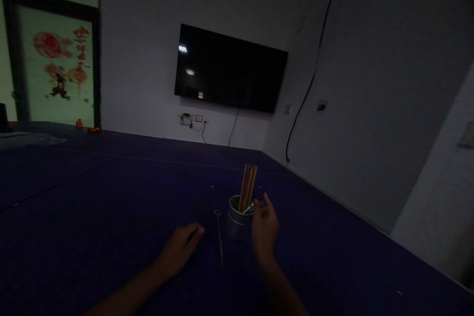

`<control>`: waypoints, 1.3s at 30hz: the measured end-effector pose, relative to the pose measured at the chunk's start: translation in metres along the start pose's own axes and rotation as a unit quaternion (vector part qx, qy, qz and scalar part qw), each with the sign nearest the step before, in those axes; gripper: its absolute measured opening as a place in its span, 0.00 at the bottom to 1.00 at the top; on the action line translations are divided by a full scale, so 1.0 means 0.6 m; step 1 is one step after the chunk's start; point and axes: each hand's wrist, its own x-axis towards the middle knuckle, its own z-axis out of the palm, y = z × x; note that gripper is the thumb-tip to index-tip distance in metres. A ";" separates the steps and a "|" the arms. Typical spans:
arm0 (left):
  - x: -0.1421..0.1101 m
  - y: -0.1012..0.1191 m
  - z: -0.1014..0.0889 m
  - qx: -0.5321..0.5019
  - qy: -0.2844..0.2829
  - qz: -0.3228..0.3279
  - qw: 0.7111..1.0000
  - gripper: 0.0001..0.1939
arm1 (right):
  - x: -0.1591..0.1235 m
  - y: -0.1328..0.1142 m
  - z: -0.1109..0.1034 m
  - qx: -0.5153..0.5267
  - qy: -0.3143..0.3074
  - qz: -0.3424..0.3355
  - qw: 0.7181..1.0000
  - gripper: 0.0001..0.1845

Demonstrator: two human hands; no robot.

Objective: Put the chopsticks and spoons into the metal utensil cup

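Observation:
A grey metal cup [238,227] stands upright on the dark purple surface, with several yellowish wooden sticks [247,185], like chopsticks, rising from it. My right hand [264,229] is at the cup's right rim, thumb and fingers closed around a slim pale utensil [248,208] that leans in the cup mouth. Its full shape is hidden. Left of the cup lies a long thin metal utensil [219,239] with a small round head, like a spoon. Beside it, my left hand [181,247] rests palm down, fingers loosely extended, apart from the utensil and holding nothing visible.
The purple surface [129,197] runs back to the wall, with seams across it. Small orange objects [93,129] and a clear plastic sheet [29,141] lie at the far left. A black television [229,69] and a hanging cable [309,86] are on the walls. The light is dim.

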 end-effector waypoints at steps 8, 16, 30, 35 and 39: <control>-0.001 0.000 0.000 0.010 -0.007 0.005 1.000 0.22 | -0.028 -0.032 -0.014 -0.024 0.042 -0.178 0.983 0.21; 0.001 0.000 0.001 0.016 -0.006 -0.004 1.000 0.23 | -0.102 -0.049 0.026 -0.387 -0.325 -0.209 0.837 0.14; -0.001 0.008 -0.001 0.012 -0.001 -0.004 1.000 0.23 | -0.109 -0.044 0.034 -0.471 -0.359 -0.133 0.795 0.13; -0.001 0.004 0.000 0.008 0.002 -0.002 1.000 0.22 | -0.108 -0.037 0.036 -0.470 -0.361 -0.142 0.793 0.14; 0.001 0.003 0.001 0.009 0.000 -0.002 1.000 0.22 | -0.109 -0.033 0.038 -0.469 -0.357 -0.139 0.796 0.14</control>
